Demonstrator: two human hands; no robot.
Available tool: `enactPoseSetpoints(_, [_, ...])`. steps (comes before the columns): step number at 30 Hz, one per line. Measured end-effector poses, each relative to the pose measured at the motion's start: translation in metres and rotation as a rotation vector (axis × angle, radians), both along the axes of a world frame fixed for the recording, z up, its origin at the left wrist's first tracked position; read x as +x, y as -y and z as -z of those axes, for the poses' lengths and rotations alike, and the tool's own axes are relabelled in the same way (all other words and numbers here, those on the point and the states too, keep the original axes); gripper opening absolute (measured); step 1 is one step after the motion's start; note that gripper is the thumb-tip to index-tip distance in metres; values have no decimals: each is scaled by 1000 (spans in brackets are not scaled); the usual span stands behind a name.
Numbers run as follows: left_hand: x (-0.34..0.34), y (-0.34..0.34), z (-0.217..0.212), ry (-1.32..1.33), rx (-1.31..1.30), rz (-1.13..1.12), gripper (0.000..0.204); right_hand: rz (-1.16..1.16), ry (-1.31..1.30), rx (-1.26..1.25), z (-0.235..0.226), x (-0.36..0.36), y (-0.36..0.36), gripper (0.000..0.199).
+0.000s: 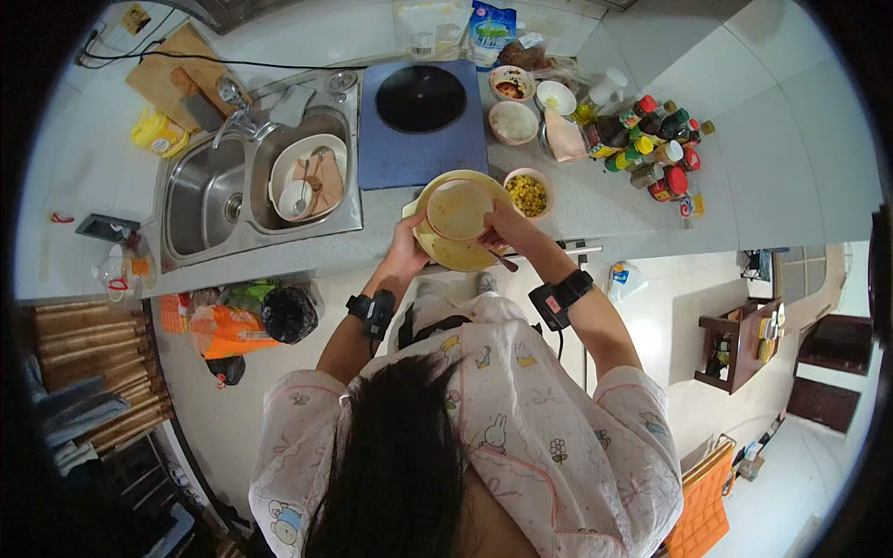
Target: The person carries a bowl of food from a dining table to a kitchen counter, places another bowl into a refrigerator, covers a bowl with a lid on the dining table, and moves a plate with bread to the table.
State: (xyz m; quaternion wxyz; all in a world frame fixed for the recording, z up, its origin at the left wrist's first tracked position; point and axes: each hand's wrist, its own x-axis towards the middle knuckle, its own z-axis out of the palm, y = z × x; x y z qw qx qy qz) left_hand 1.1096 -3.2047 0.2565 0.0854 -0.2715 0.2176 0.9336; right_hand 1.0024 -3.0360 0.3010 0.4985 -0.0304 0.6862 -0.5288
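We see the left hand (406, 245) gripping the yellow bowl (450, 257) by its side, probably steadying it. Right hand (507, 229) pinches the smaller bowl's rim, keeping the smaller bowl (458, 210) over the yellow one by the counter (386, 212) edge; hidden fingers, can't tell.

A small round bowl (459, 209) is pale cream, the larger round bowl (456, 257) below it pale yellow. Near, a white cloth shirt (558, 400) carries rabbit and flower prints; far, a rectangular blue cooktop (400, 153) has a black disc (421, 98).
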Motion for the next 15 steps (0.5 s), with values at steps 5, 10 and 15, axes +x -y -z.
enactPoseSetpoints(5, [1,14,-8,-43,-47,44,43,90,15,5,18,10,9,30])
enactPoseSetpoints(10, [3,29,-1,-12,-92,66,44,159,0,26,1,26,17,29])
enactPoseSetpoints(15, [3,29,-10,75,-122,28,44,246,82,-38,-14,13,-5,25])
